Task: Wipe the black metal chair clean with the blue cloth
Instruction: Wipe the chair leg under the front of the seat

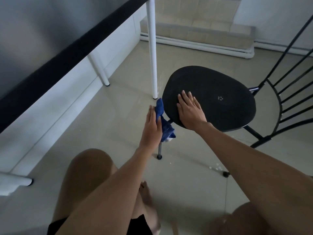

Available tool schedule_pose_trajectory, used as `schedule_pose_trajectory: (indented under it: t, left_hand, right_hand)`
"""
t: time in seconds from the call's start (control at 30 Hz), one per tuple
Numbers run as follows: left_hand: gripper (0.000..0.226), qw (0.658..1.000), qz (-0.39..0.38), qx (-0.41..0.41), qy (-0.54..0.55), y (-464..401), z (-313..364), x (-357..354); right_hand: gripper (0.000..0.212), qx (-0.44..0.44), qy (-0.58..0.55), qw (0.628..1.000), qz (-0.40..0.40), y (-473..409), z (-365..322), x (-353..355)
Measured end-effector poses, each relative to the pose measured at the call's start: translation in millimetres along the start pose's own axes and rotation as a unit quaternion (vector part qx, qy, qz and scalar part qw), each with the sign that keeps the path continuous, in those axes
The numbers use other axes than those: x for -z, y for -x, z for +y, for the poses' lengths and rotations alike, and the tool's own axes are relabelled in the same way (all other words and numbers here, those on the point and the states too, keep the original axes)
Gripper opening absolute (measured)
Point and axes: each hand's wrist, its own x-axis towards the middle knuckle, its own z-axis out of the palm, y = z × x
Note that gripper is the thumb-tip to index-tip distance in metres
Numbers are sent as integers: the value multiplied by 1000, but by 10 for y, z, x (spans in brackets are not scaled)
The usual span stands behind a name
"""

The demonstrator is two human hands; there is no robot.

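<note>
The black metal chair (pixel 220 85) stands on the floor in front of me, its round seat facing up and its barred backrest at the right. My right hand (pixel 189 111) lies flat, fingers apart, on the seat's near left part. My left hand (pixel 151 126) holds the blue cloth (pixel 163 122) against the seat's left edge and the front leg below it. Part of the cloth hangs down beside the leg.
A table with a black edge (pixel 67 53) and white legs (pixel 152 56) stands to the left, one leg close to the chair seat. A low tiled step (pixel 194 31) runs along the far wall. My bare knees (pixel 88 175) are at the bottom. Small white specks lie on the floor.
</note>
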Motion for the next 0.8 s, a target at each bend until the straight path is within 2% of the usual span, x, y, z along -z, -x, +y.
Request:
schedule_pose_trajectory:
  t: [0.1, 0.23, 0.47, 0.6, 0.8]
  left_hand:
    - [54, 1000, -12, 11, -19, 140, -233, 20]
    - [54, 998, -18, -20, -52, 331, -391, -163]
    - [56, 997, 21, -63, -39, 330, -296, -328]
    - [54, 998, 44, -52, -3, 394, -266, -295]
    - [54, 996, 28, -87, -4, 403, -179, -399]
  right_hand:
    - [55, 0, -21, 1000, 6, -21, -12, -14]
    - [55, -3, -27, 1000, 16, 4, 7, -46]
    - [55, 10, -29, 999, 30, -15, 5, -59]
    - [54, 12, -40, 998, 50, 4, 10, -69]
    - [53, 1, -45, 997, 69, -16, -4, -65]
